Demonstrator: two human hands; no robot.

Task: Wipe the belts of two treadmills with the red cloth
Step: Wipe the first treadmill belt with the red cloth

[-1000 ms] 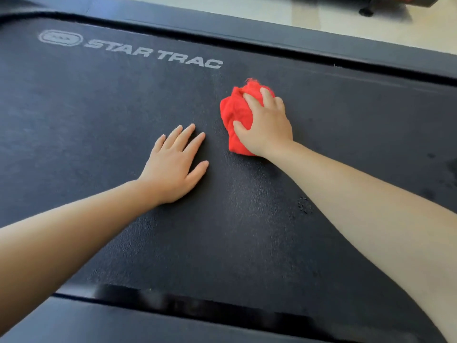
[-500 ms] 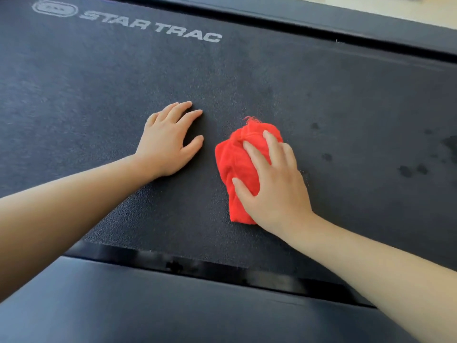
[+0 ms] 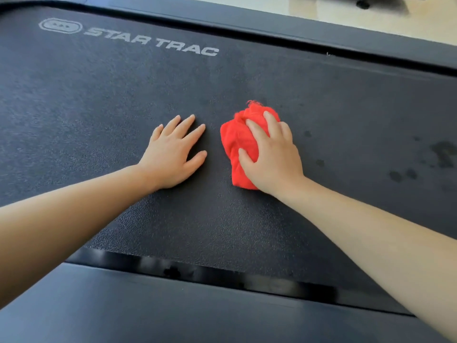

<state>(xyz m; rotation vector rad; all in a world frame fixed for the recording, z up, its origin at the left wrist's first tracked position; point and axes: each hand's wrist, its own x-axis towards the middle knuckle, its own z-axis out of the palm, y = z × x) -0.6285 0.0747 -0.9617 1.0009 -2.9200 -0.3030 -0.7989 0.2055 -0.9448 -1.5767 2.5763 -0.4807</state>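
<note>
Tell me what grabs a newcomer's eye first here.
The bunched red cloth jumps out, pressed under the right hand at mid-belt. Beside it the left hand lies flat on the dark treadmill belt. The STAR TRAC logo sits upper left, dark spots far right.

Right hand (image 3: 273,159) and cloth (image 3: 238,147) pushed up the belt (image 3: 272,231) again after the pull toward the near rail (image 3: 148,308), now level with the left hand (image 3: 173,154).
</note>
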